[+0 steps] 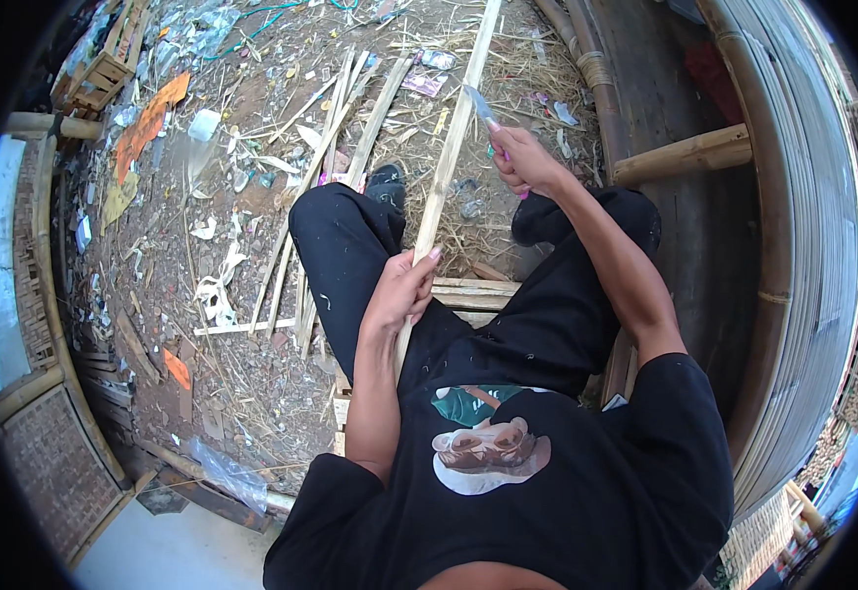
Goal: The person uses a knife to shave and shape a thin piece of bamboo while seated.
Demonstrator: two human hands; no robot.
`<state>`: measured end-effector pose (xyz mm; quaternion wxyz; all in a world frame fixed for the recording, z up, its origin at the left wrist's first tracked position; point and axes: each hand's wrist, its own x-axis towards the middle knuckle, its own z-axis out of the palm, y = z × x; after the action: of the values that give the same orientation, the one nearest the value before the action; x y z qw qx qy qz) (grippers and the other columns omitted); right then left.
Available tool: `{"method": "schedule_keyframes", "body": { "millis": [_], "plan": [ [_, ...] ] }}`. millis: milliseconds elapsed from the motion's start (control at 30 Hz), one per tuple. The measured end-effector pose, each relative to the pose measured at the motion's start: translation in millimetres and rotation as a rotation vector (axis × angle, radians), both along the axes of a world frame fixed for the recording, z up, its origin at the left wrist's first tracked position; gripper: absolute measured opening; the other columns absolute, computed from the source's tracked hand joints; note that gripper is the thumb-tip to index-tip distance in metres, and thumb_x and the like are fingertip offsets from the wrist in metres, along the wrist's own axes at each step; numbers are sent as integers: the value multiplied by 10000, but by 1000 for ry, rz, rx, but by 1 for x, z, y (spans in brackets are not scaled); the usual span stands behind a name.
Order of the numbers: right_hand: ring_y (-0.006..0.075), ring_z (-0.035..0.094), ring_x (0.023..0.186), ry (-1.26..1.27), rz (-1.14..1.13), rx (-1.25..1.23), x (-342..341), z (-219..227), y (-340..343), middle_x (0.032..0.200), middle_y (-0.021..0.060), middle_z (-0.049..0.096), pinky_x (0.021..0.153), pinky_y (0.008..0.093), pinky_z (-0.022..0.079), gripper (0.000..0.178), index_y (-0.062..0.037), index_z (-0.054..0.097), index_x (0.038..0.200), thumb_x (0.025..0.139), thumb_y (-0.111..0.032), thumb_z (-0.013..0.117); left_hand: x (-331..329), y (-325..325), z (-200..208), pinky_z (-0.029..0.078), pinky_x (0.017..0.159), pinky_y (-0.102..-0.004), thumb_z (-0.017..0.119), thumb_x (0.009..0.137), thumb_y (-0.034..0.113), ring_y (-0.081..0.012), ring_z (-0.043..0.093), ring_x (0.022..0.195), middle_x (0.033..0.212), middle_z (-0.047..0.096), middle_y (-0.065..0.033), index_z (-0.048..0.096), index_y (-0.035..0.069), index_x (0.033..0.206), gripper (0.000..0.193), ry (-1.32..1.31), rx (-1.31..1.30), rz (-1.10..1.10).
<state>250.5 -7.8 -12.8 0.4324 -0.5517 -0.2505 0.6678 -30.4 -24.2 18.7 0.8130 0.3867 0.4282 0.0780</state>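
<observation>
A long pale strip of split bamboo (pixel 457 133) runs from beside my lap up past the top edge of the view. My left hand (pixel 404 288) is closed around its lower part, between my thighs. Over my right knee, my right hand (pixel 525 160) grips a knife (pixel 481 103) by its pink handle. The blade points up and to the left, and its tip is close to the strip's right edge; whether they touch I cannot tell. Several more bamboo strips (pixel 336 123) lie on the ground by my left leg.
Litter, shavings and straw cover the dirt ground (pixel 242 128). An orange scrap (pixel 149 126) lies at the left. To the right stands a bamboo frame (pixel 685 155) beside a dark recess. A wooden crate (pixel 105 69) is at the far left, and wooden slats (pixel 475 292) show between my legs.
</observation>
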Motion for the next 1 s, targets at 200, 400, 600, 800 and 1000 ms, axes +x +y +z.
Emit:
{"method": "schedule_keyframes", "body": {
  "millis": [200,400,600,800,1000],
  "plan": [
    [57,202,361,140,-34,30,-3,9,-4,531,-50,271,334,248,149,365,-132,365,803,1028,-420,369,0,3,4,221,282,-225,542,984,284,-36,260,322,487,311,56,450,95,771,299,-48,-58,27],
    [51,187,366,615,100,118,15,10,12,538,-59,258,316,236,151,347,-132,375,807,1037,-391,351,-1,8,8,203,278,-226,530,989,259,-33,254,316,488,310,56,450,94,796,266,-142,-146,23],
    [43,229,363,101,-254,98,2,13,22,531,-68,281,323,226,197,363,-127,408,815,1027,-420,378,-1,4,5,186,274,-222,508,998,253,-32,224,307,482,299,53,460,88,824,244,-88,-92,34],
    [72,419,461,-497,-232,197,-3,-3,34,561,-17,458,427,273,331,427,-61,499,719,1007,-369,434,0,3,6,215,282,-228,538,986,273,-38,258,312,486,318,55,463,91,824,255,-64,-74,19],
    [103,445,488,-589,-185,162,6,3,39,559,7,467,474,308,373,446,-38,514,733,1006,-379,424,0,3,4,239,291,-232,552,979,282,-45,280,319,493,333,53,452,95,801,277,-59,-70,11]
  ]
}}
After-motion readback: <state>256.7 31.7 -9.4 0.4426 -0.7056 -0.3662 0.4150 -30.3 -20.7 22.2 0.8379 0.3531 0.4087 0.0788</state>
